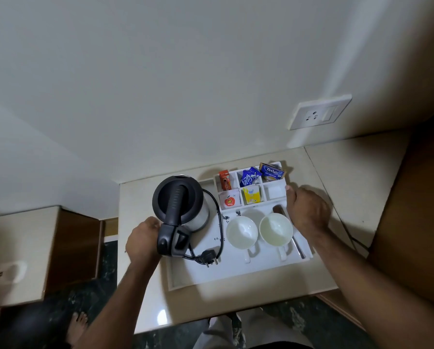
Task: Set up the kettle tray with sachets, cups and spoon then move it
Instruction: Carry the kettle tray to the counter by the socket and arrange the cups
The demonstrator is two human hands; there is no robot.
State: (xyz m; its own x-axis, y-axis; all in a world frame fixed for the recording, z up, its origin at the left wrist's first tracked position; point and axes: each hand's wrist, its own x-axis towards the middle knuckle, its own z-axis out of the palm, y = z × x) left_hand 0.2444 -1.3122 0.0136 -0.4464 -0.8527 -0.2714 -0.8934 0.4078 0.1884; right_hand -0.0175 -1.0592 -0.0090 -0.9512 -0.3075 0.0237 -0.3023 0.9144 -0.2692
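Left hand (142, 241) and right hand (307, 212) grasp opposite tray (185, 275) edges, apparently; balanced hold keeps kettle (179, 210) and cups (242, 231) steady for move.

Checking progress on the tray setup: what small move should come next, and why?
Probably lift the tray level. Sachets, both cups and the spoon look loaded, and the left hand and right hand sit at its opposite sides.
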